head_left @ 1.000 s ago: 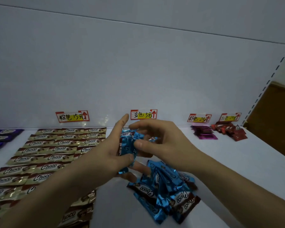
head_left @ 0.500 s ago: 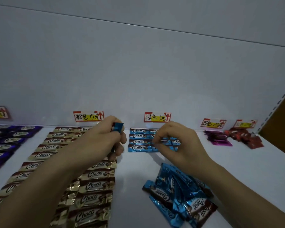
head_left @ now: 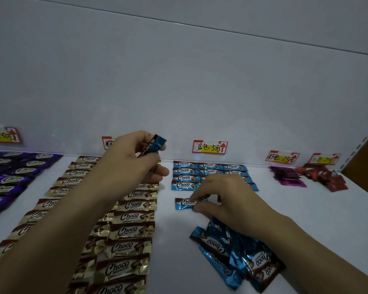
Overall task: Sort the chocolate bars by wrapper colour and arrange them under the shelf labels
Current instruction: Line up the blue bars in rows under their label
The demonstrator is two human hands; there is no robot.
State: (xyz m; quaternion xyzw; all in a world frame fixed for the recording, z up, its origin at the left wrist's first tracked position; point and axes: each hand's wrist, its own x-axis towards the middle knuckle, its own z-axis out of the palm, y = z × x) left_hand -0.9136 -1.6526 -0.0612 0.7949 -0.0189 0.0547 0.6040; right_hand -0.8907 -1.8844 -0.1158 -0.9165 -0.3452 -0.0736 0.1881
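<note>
My left hand [head_left: 132,164] grips several blue bars [head_left: 156,146], held up above the gold rows. My right hand [head_left: 223,198] pinches one blue Choco bar [head_left: 184,203] lying flat on the white shelf, just below the neat blue rows [head_left: 202,175]. Those rows lie under the blue label [head_left: 209,147]. A loose heap of blue bars [head_left: 234,257] lies in front, partly under my right forearm. The right end of the pinched bar is hidden by my fingers.
Gold bars [head_left: 125,217] lie in columns on the left under a label [head_left: 107,143] half hidden by my left hand. Purple bars [head_left: 11,177] lie at the far left. Pink bars [head_left: 289,177] and red bars [head_left: 325,177] lie piled at the far right. The shelf's back wall [head_left: 179,81] rises behind.
My hands have come apart. The right hand has come down from the blue rows and laid one blue bar on the shelf below them. The left hand stays raised with its bars.
</note>
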